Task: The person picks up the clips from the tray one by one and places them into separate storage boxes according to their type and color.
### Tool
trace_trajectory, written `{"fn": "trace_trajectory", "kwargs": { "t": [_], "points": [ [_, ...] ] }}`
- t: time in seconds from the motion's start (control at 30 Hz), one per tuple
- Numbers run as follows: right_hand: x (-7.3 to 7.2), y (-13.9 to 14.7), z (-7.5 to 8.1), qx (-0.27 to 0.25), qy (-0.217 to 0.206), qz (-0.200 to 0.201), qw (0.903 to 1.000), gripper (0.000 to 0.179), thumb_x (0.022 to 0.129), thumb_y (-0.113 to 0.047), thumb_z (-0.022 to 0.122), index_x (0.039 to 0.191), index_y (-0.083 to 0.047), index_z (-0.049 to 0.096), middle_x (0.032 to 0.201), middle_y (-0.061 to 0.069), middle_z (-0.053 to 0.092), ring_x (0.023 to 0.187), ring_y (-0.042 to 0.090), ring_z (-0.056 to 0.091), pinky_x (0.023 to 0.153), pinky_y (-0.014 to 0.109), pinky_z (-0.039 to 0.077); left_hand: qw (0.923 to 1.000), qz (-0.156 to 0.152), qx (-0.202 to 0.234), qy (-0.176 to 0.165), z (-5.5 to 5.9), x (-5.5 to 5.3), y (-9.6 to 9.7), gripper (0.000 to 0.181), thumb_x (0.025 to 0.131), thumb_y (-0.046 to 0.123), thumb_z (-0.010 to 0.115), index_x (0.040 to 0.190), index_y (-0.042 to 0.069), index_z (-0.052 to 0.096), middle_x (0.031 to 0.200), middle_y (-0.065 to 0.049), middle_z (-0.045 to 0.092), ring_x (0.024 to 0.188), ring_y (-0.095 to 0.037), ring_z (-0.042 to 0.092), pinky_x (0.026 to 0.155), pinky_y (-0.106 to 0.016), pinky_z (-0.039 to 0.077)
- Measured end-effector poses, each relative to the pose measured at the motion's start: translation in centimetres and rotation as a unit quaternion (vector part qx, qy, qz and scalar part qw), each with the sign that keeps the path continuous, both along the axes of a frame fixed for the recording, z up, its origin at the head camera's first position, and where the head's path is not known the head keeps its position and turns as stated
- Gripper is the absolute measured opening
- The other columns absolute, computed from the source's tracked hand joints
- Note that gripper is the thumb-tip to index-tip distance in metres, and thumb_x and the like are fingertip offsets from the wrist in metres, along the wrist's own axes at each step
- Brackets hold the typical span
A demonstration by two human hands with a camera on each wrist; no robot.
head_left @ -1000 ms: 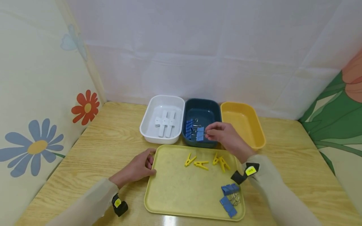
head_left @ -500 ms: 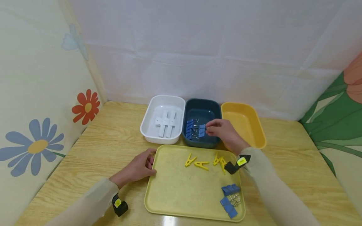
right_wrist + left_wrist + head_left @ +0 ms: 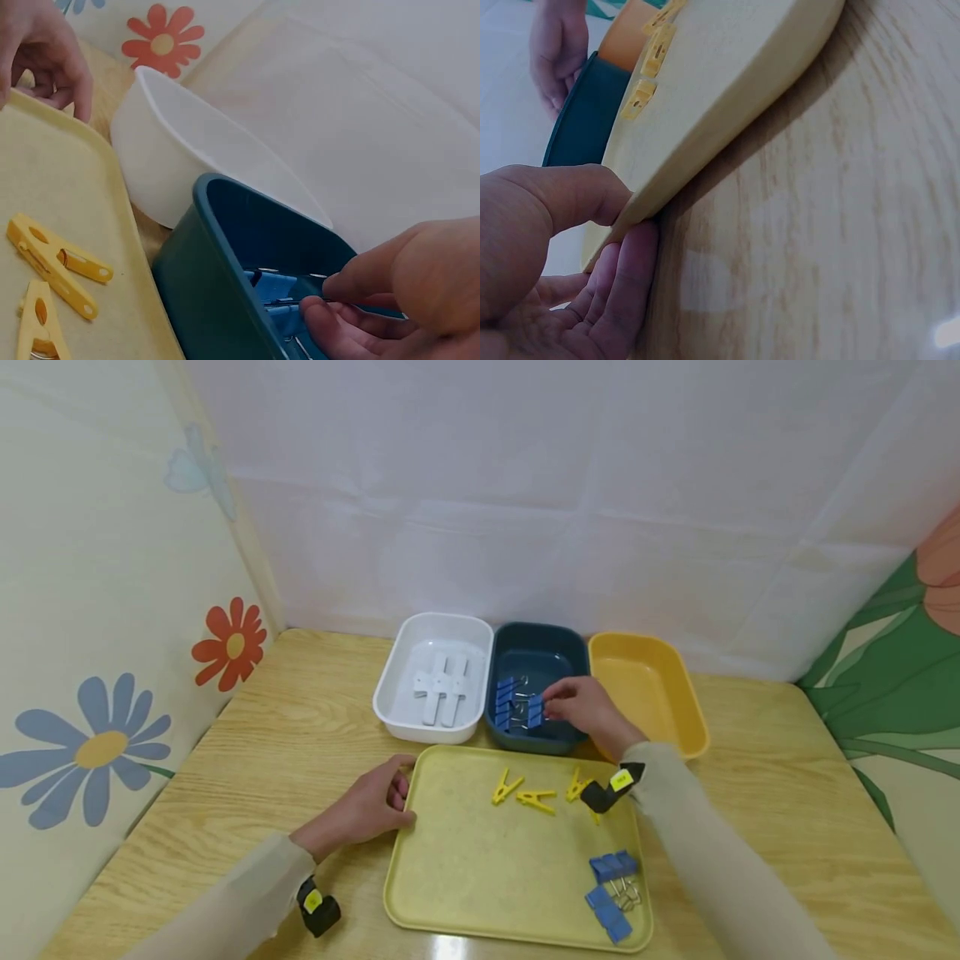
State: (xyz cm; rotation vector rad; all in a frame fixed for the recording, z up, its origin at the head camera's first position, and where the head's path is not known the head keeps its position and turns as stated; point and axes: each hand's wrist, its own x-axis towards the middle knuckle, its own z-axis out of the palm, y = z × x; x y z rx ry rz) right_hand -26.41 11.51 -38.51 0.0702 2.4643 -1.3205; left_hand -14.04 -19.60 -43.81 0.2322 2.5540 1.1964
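Observation:
My left hand grips the left rim of the yellow tray; in the left wrist view the thumb lies on top and fingers are beneath the edge. Over the dark teal bin, my right hand pinches the wire handle of a blue binder clip. That clip is low in the bin, beside other blue binder clips; whether it touches the floor I cannot tell. Yellow clothespins lie along the tray's far side, one partly hidden by the right wrist's strap. More blue binder clips lie at its near right corner.
Left of the teal bin stands a white bin holding white clips. A yellow bin adjoins it on the right, partly behind my right arm. All sit on a wooden table before a white cloth backdrop.
My right hand has lowered the pinched binder clip further into the teal bin, and its forearm has swung slightly left over the clothespins. The left hand stays on the tray rim.

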Motion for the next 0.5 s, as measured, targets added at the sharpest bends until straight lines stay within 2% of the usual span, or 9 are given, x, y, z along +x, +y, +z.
{"fn": "trace_trajectory", "kwargs": {
  "t": [0.23, 0.5],
  "points": [
    [-0.03, -0.53, -0.63, 0.032, 0.024, 0.016, 0.9991, 0.021, 0.097, -0.012, 0.055, 0.116, -0.008, 0.065, 0.112, 0.011, 0.066, 0.099, 0.025, 0.064, 0.092, 0.039, 0.052, 1.0, 0.002, 0.003, -0.003, -0.02, -0.01, 0.01, 0.072, 0.074, 0.001, 0.075, 0.137, 0.001, 0.041, 0.091, -0.006, 0.052, 0.078, -0.015, 0.051, 0.064, -0.021, 0.044],
    [-0.12, -1.04, -1.07, 0.037, 0.026, 0.028, 0.9986, 0.02, 0.095, -0.009, 0.057, 0.113, -0.007, 0.066, 0.11, 0.011, 0.067, 0.099, 0.024, 0.065, 0.092, 0.039, 0.051, 1.0, -0.001, 0.005, 0.001, -0.03, 0.07, -0.05, 0.072, 0.074, 0.001, 0.075, 0.137, 0.002, 0.041, 0.091, -0.007, 0.052, 0.077, -0.015, 0.051, 0.063, -0.021, 0.044]
  ]
}}
